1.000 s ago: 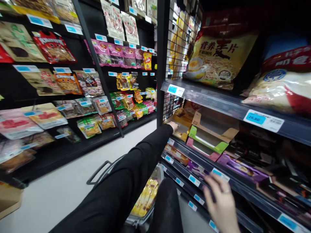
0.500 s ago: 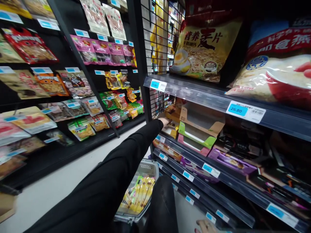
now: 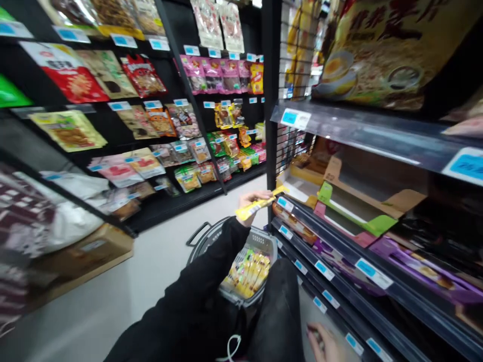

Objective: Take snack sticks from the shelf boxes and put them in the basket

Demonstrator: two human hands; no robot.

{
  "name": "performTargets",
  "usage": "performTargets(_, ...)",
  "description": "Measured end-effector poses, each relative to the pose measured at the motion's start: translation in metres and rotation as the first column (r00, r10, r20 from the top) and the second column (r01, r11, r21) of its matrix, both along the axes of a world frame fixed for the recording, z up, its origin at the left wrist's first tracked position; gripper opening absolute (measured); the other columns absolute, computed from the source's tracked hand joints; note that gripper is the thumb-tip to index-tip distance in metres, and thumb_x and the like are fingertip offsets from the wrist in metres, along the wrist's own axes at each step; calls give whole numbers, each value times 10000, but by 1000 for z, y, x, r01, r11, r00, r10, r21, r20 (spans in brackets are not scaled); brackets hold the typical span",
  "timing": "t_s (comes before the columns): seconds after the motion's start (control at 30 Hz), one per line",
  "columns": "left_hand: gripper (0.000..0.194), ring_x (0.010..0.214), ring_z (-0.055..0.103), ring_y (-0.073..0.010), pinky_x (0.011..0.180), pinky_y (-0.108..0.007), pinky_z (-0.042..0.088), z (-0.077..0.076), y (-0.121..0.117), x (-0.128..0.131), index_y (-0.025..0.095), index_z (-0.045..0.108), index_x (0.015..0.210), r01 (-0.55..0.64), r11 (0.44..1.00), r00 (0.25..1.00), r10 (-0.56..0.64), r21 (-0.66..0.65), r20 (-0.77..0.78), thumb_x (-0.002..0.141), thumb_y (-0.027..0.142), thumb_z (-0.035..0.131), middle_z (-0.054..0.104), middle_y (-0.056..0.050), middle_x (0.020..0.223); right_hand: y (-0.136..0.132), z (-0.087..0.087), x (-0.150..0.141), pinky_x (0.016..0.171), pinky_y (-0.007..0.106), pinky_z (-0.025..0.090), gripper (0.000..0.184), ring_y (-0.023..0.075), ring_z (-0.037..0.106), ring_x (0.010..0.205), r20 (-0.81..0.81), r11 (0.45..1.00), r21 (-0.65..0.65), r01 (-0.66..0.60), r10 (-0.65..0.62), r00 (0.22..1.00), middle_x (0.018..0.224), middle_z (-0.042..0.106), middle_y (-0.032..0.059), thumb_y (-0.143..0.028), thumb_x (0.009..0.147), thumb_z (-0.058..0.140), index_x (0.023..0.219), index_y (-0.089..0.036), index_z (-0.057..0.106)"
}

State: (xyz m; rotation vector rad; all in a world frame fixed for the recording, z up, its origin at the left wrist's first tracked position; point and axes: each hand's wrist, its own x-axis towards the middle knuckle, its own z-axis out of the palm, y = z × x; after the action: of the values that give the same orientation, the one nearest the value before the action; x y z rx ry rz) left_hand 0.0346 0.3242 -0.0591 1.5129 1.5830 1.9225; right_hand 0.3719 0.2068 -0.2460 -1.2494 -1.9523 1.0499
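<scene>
My left hand [image 3: 250, 199] is closed around a slim yellow snack packet [image 3: 247, 211], held in front of the shelf edge and above the basket. The packet's far end sticks out past my fingers toward the shelf. Below my left forearm, a grey shopping basket [image 3: 273, 246] stands on the floor, with several yellow and green packets [image 3: 249, 274] inside. Near the bottom edge, my right hand [image 3: 322, 342] hangs low beside my knee, partly cut off. Its fingers are loosely bent and apart, with nothing visible in them.
To the right, a shelf [image 3: 358, 136] holds open display boxes, including a green-edged box [image 3: 350, 213], under a large oatmeal bag [image 3: 377, 55]. Hanging snack bags [image 3: 222, 75] fill the racks on the left. A cardboard box [image 3: 86, 251] sits on the floor at left.
My left hand has drawn back from the shelf box, bringing out the yellow packet toward the basket. The view has swung left. My right hand remains low.
</scene>
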Motion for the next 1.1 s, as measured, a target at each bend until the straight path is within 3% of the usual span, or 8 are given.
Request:
performTargets(0.1,319,912,665,-254,805,-423,526,-8,-64,16,169,702,645,280,932,953,-299,229,50,657,487,729,732,-100,784,-1,55,-52,546,268,488,424,172,626,631,-442,879,-360,-312,134,887,887,681,92,-559,833,480,1046,-213,603)
performTargets(0.2,192,939,658,-244,796,-394,530,-7,-112,36,200,741,729,441,865,895,-445,239,-36,727,387,703,734,-100,842,7,111,-106,519,264,466,599,149,597,636,-777,734,-389,-557,63,627,1014,632,77,-619,719,601,1179,-254,480)
performTargets(0.37,89,1095,566,-256,907,-387,482,-21,-167,55,231,747,674,332,940,933,-339,73,121,678,320,755,664,-93,1049,14,156,-157,407,179,345,316,69,461,487,-774,772,-514,-374,-230,590,707,574,-30,-409,705,705,895,-204,557)
performTargets(0.47,274,1070,585,-248,876,-397,503,-37,-196,51,235,724,951,386,913,805,-265,-129,531,762,422,657,590,-110,1192,5,151,-163,376,180,307,271,65,424,453,-719,820,-498,-282,-208,663,647,560,-41,-356,691,715,836,-184,564)
performTargets(0.6,589,776,678,-233,633,-360,561,-48,-230,43,146,618,1121,739,636,462,-240,-222,853,675,524,696,665,-149,1027,-5,133,-165,405,199,330,260,80,448,484,-640,895,-409,-176,-144,755,685,595,-13,-362,702,699,822,-162,583)
performTargets(0.7,408,627,670,-169,607,-291,546,-47,-244,47,83,656,907,733,498,575,-91,-462,813,648,380,763,702,-124,854,2,123,-164,445,211,331,242,78,426,493,-586,942,-327,-72,-143,797,619,554,-22,-368,712,690,707,-150,586)
performTargets(0.87,374,628,660,-153,639,-285,534,-50,-253,53,88,643,833,723,423,626,-68,-546,777,698,431,706,701,-99,783,23,113,-146,454,222,308,303,69,371,457,-488,981,-167,-96,2,873,503,453,-43,-367,741,668,545,-154,578)
performTargets(1.1,628,439,388,-39,423,-189,297,-86,-270,53,76,655,963,895,369,350,-228,-252,909,727,649,555,640,-55,642,15,95,-105,354,240,343,224,91,449,388,-516,904,-242,-353,188,836,635,599,25,-404,728,678,656,-193,704)
